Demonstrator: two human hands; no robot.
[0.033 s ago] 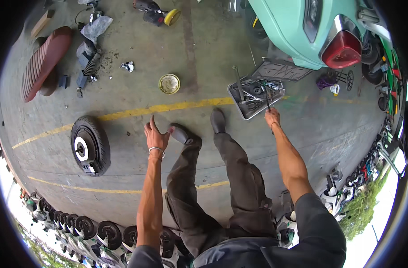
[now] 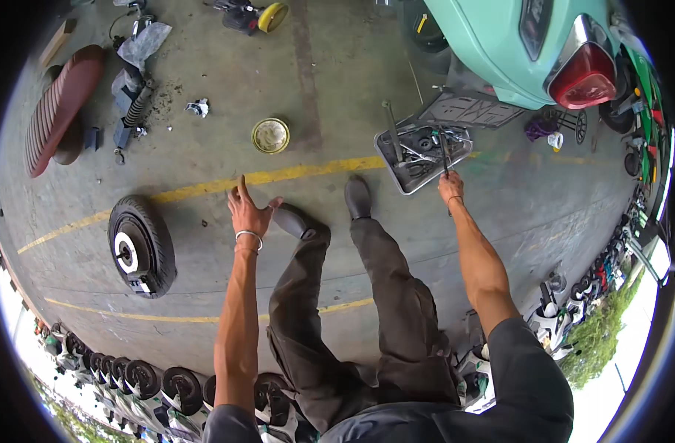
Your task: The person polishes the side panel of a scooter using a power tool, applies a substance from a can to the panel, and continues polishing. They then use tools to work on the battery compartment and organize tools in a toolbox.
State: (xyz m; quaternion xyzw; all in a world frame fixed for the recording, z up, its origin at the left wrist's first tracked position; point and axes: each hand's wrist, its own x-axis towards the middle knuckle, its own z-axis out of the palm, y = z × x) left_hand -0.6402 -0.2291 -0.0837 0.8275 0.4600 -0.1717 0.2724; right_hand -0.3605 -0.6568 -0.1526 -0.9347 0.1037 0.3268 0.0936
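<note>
My right hand (image 2: 450, 189) is closed around one end of a slim dark bar-shaped tool (image 2: 444, 151), whose exact kind I cannot make out. The tool reaches over a metal tray (image 2: 409, 190) that holds several wrenches and other metal pieces. My left hand (image 2: 252, 215), with a pale bangle at its wrist, hovers empty with fingers apart, near my left shoe. Left of it on the floor stands a wheel (image 2: 142, 247) with a black tyre and a white-ringed hub. A round yellow-rimmed tin (image 2: 270, 136) with pale contents sits ahead of my left hand.
A mint-green scooter body (image 2: 492, 44) with a red tail light fills the upper right, beside a dark panel (image 2: 470, 109). At the far left lie a maroon seat (image 2: 64, 111) and a shock absorber (image 2: 136, 111). Parked scooters (image 2: 142, 376) line the area behind me.
My left hand has shifted slightly left, still empty. The view has moved a little, so the floor items sit differently in it. My right hand keeps its hold on the dark tool.
</note>
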